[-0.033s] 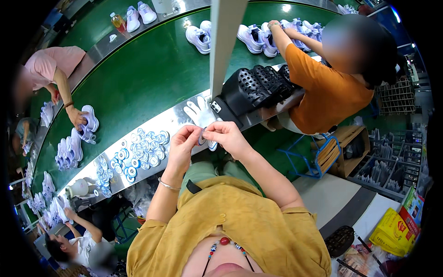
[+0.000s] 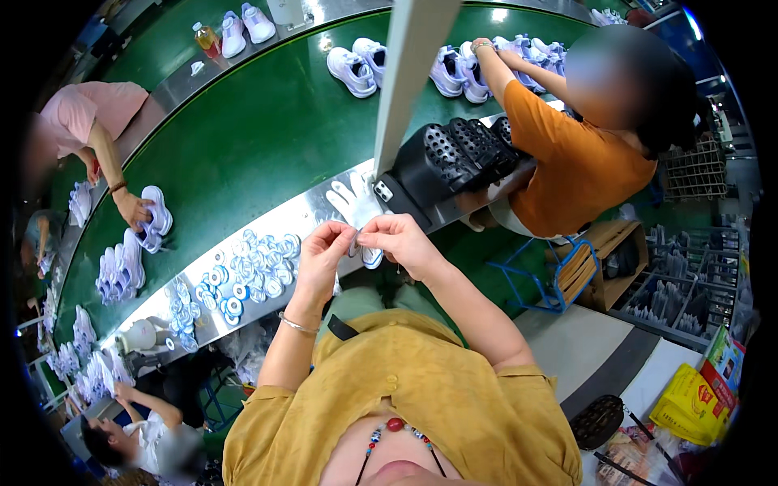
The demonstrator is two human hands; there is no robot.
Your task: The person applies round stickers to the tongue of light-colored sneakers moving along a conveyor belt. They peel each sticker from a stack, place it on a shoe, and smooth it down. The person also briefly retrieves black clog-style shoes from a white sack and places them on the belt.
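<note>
My left hand (image 2: pixel 326 247) and my right hand (image 2: pixel 403 243) meet over the metal ledge's near edge, thumbs and fingertips pinched together. Between them is a small round disc (image 2: pixel 354 243), mostly covered by the fingers. Just under my right fingers, a blue-and-white rounded piece (image 2: pixel 372 258) shows in part. Beyond my hands a white glove (image 2: pixel 353 199) lies flat on the ledge. Left of my left hand spreads a loose pile of small round blue-and-white discs (image 2: pixel 261 263), some overlapping.
A post (image 2: pixel 413 77) rises beside a phone (image 2: pixel 382 190) and black perforated shoe-shaped forms (image 2: pixel 458 154). Pale sneakers (image 2: pixel 352 73) stand on the green belt (image 2: pixel 267 130). A co-worker in orange (image 2: pixel 559 154) handles sneakers at right; one in pink (image 2: pixel 85 121) reaches at left.
The view has shifted slightly, and more of the sneaker pair left of the post shows. The disc between my fingers has turned and shows less of its face.
</note>
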